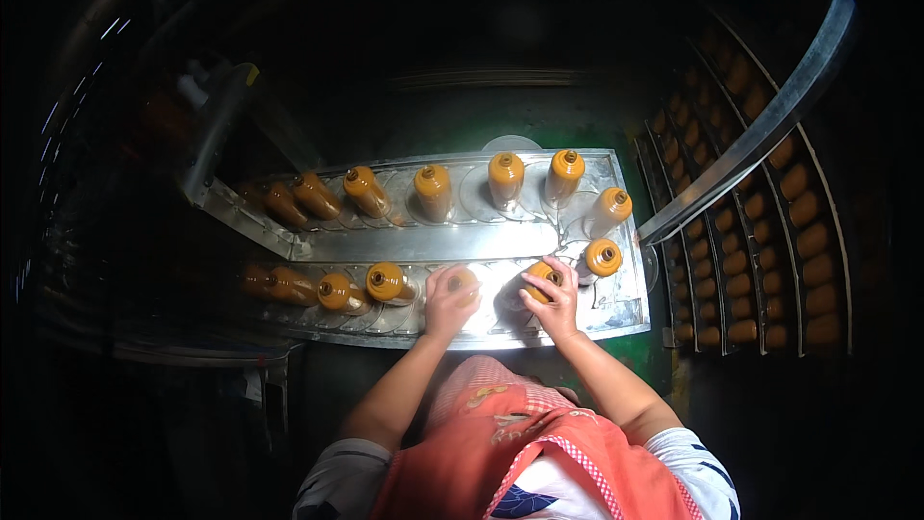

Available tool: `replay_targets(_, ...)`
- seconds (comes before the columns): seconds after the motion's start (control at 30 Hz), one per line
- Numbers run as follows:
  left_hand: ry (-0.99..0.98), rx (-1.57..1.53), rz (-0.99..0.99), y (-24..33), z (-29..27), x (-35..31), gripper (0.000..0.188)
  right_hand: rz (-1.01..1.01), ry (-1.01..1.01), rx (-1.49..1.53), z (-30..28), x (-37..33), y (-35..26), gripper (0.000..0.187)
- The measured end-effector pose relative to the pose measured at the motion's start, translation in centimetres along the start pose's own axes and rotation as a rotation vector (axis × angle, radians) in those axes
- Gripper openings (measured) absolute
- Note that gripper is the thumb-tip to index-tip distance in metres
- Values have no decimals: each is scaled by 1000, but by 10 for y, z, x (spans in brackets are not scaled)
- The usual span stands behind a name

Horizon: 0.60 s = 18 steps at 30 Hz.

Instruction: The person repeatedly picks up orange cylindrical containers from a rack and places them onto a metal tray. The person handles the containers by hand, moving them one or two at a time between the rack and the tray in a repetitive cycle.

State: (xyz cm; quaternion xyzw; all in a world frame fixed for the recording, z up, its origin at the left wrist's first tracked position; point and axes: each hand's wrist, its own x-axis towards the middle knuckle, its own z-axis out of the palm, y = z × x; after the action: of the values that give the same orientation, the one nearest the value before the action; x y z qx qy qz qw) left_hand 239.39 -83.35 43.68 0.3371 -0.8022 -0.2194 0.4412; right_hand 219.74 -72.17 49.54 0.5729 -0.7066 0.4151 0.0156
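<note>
Orange-brown bottles with rounded shoulders and small round necks stand upright on a metal conveyor [423,243]. My left hand [444,306] is curled round one bottle [465,279] in the near row, its fingers hiding part of the side. To the right, my right hand [561,313] grips the top of another bottle [543,273], thumb on one side and fingers on the other. Just beyond that hand stands a bottle [603,257] at the conveyor's right end, apart from my fingers. Left of my left hand is another bottle [386,282].
More bottles [432,191] line the far side and curve round the right end. A slanted metal bar [760,149] rises at the right. Behind it, a tall rack [804,260] holds many similar bottles. A metal frame [245,221] crosses the left side.
</note>
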Motion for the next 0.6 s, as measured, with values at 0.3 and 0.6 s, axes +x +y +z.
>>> replay_targets(0.3, -251, -21, 27, 8, 21, -4, 40, 167, -160, 264, 45, -10, 47, 34)
replay_targets(0.6, -104, 62, 246, 82, 76, 29, 33, 190, 429, 129, -172, -81, 95, 35)
